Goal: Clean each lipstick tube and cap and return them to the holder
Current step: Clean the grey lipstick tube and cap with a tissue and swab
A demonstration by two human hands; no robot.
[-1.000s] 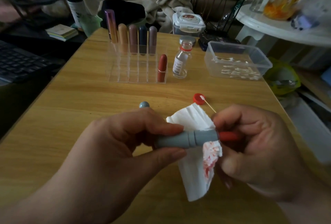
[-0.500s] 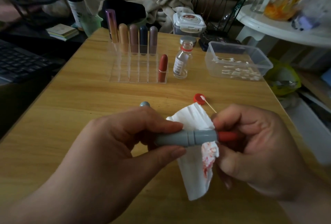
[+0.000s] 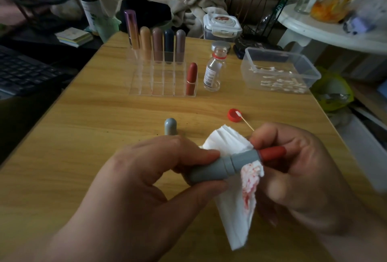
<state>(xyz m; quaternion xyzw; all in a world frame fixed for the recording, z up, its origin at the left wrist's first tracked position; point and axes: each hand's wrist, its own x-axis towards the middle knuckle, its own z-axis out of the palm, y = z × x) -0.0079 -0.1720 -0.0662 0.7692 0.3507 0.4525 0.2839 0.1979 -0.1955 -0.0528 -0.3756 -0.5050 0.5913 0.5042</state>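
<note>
Now the left hand (image 3: 146, 180) pinches the lipstick tube (image 3: 219, 167) crosswise, red tip (image 3: 272, 154) towards the right hand (image 3: 305, 176), whose curled fingers clamp the tissue (image 3: 234, 215)

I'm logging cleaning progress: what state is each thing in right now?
grey lipstick tube: uncapped, extended, held
grey cap: off, standing on table
tissue: red-stained, held
glass bottle: open
red bottle cap: off, lying on table
holder: six capped lipsticks inside
</note>
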